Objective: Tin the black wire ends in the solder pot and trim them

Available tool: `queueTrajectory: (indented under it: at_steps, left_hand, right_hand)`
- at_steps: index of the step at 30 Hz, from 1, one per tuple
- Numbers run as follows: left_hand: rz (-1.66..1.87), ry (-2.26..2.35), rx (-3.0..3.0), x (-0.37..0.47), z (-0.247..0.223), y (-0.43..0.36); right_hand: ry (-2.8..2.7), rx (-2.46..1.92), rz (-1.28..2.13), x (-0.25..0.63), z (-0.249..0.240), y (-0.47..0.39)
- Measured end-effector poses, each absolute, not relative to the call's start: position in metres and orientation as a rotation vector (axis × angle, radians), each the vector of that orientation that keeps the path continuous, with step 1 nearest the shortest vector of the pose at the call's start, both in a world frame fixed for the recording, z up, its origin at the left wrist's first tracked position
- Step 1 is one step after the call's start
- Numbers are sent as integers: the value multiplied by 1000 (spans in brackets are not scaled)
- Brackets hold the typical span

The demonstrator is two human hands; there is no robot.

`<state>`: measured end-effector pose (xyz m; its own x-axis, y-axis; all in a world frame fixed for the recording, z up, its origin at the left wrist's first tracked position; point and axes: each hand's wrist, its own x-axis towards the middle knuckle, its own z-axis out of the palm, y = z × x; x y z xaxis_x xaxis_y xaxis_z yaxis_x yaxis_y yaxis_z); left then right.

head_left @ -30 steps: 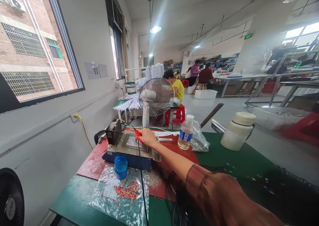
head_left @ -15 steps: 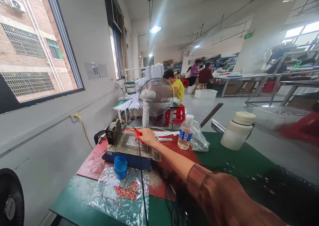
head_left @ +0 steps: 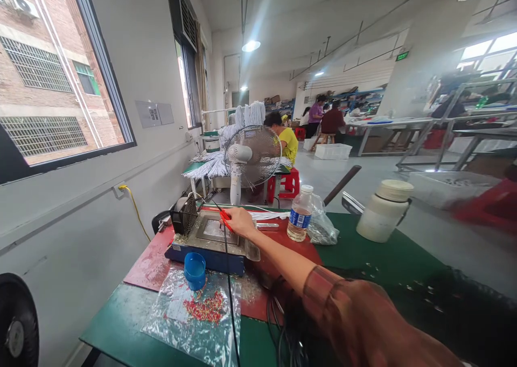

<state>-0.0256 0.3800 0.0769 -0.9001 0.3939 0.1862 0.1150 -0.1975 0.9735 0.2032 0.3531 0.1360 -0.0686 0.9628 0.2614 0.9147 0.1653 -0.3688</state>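
My right hand [head_left: 241, 221] reaches over a blue-based soldering pot [head_left: 214, 267], its fingers closed at the near side of the pot's metal top plate. In the fingers is a black cable [head_left: 230, 297], which hangs down over the pot's front to the bottom edge of the view. A red piece [head_left: 225, 219] with a thin dark tip also sticks out of the grip; whether it is wire or a tool handle I cannot tell. My left hand is out of view. A small black fan [head_left: 186, 216] stands at the pot's left.
A blue cup [head_left: 194, 270] and red and yellow bits [head_left: 205, 306] lie on a clear plastic bag [head_left: 181, 343]. Black cables [head_left: 288, 340] are heaped beneath my forearm. Beyond it stand a bottle [head_left: 299, 216], a plastic bag [head_left: 323, 229] and a cream jug [head_left: 382, 213]. A standing fan [head_left: 254, 157] is behind.
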Motion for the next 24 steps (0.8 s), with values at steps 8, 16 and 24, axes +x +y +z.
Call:
queueTrajectory:
  at_steps: [8,16,24]
  left_hand:
    - [2251,1772,559,-39,106,375]
    - [2202,1714,684,-62,117,394]
    - [2141,1750,816,-70,99,405]
  right_hand:
    - [-1920,-1795,164,205,129,354]
    - [-1850,-1848,164,204,124,354]
    - [-1823,-1867,161,204,124,354]
